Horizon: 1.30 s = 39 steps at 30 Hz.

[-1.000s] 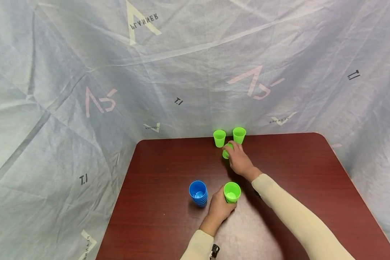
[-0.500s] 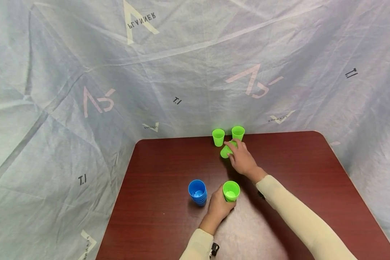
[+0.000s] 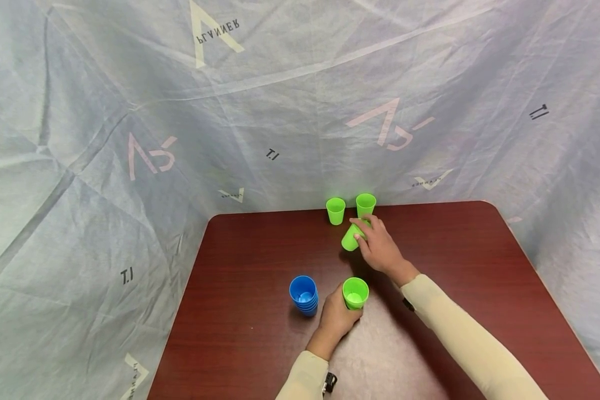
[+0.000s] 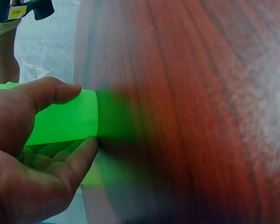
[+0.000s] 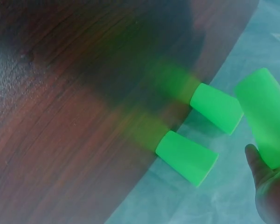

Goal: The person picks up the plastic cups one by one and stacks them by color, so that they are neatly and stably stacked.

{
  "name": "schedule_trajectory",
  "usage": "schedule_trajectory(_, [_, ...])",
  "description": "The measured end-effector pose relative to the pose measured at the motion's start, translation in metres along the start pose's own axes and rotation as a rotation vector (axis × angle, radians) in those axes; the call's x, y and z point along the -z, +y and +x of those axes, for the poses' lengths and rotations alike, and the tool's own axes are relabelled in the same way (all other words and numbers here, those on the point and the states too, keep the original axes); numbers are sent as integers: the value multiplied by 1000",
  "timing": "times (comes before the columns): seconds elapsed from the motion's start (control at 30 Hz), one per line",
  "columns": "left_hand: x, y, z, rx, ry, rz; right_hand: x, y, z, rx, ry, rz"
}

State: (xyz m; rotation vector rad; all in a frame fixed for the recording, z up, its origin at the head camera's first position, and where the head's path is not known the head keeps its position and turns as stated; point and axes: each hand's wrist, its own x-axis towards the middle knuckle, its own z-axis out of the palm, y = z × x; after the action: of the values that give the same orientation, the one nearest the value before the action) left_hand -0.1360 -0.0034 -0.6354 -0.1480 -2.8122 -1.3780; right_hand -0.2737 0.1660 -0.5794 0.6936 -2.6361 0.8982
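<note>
In the head view my left hand (image 3: 339,316) grips a green cup (image 3: 355,293) upright at the middle of the table; ridges at its rim in the left wrist view suggest nested cups. Thumb and fingers lie on opposite sides of the green cup (image 4: 67,119) there. Farther back, my right hand (image 3: 381,244) holds another green cup (image 3: 350,239), tilted and off the table. The right wrist view shows this held cup (image 5: 263,114) at the right edge, with part of the hand out of frame. Left of my left hand stands a stack of blue cups (image 3: 304,294).
Two upright green cups, a left one (image 3: 335,211) and a right one (image 3: 365,204), stand at the table's back edge, just beyond my right hand. A grey-white sheet (image 3: 300,122) hangs behind the dark red table (image 3: 240,250).
My right hand has drawn back slightly to the right and toward me, lifting and tilting its green cup off the table. The left hand and the other cups have stayed in place.
</note>
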Motion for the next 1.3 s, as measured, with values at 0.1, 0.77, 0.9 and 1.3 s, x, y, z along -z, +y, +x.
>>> schedule_trajectory(0.1, [-1,-1,0,8,-7,-5,2,-2,-3,20,22,11])
schedule_trajectory(0.77, [-5,-2,3,-11,-1,26,6,-6,-17,111,139,84])
schedule_trajectory(0.9, [-4,-2,3,-17,5,27,7,-5,-18,132,162,113])
schedule_trajectory(1.3, [-2,-3,3,-11,-5,17,3,-12,-25,127,198,188])
